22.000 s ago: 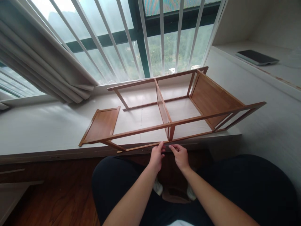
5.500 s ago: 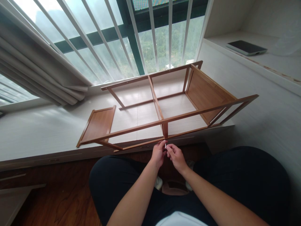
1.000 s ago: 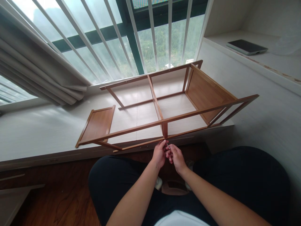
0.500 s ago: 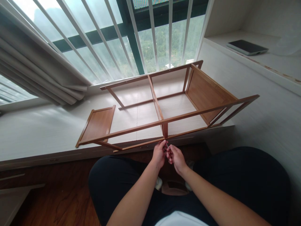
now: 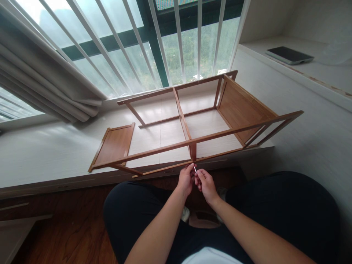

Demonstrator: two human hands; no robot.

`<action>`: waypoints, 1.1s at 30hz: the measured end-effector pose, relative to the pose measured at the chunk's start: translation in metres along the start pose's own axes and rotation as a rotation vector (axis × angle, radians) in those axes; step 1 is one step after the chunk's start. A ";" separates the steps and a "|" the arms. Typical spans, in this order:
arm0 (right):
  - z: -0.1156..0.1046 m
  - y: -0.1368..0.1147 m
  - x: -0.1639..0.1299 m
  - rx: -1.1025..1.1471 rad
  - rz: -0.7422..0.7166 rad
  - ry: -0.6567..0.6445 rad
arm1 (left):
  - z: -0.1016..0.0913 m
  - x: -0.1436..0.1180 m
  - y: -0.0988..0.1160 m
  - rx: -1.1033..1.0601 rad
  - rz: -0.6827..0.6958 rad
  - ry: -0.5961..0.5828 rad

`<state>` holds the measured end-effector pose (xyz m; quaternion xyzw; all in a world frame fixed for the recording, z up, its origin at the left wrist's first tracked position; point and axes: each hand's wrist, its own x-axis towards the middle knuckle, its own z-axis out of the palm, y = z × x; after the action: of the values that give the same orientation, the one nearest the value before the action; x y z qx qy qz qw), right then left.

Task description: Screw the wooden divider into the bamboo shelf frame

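your left hand (image 5: 186,179) and right hand (image 5: 205,184) meet at 6 o'clock of the frame (image 5: 192,126), just below its near rail. both are curled, fingertips pinched together on a small thin key (image 5: 195,169), a pale metal sliver that pokes up between them toward the foot of the middle upright. whether its tip touches the wood is too small to tell. your left fingertips are at the rail's lower edge; your right hand sits just beside, at 3 o'clock of the left, thumb and forefinger closed on the key.

the frame lies on its side on the ledge (image 5: 41,154), long rails running from 9 to 3 o'clock, its near rail overhanging the ledge's front edge. a solid panel (image 5: 242,110) closes its 3 o'clock end. a loose board (image 5: 114,143) lies flat at the frame's 9 o'clock end, under the near rail.

at 12 o'clock stand the window bars (image 5: 154,40); a curtain (image 5: 41,80) hangs at 10 o'clock. a tablet (image 5: 289,55) lies on the shelf (image 5: 324,73) at 2 o'clock. your knees, in dark trousers, spread below your hands over the floor (image 5: 68,227).
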<state>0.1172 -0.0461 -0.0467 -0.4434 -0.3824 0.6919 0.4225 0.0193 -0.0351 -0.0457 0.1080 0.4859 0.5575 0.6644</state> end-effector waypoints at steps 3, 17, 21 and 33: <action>0.000 0.000 0.000 -0.014 -0.003 0.011 | 0.000 0.001 0.000 -0.020 0.043 0.064; -0.007 -0.005 -0.002 -0.577 -0.303 0.162 | 0.000 -0.001 0.001 -0.069 0.061 0.090; -0.009 -0.005 -0.002 -0.787 -0.370 0.170 | 0.000 -0.002 0.000 -0.058 0.077 0.106; -0.010 -0.007 -0.001 -0.884 -0.456 0.140 | 0.000 -0.002 0.000 -0.014 0.101 0.120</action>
<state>0.1283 -0.0429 -0.0428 -0.5304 -0.6970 0.3223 0.3591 0.0195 -0.0366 -0.0444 0.0941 0.5150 0.5990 0.6059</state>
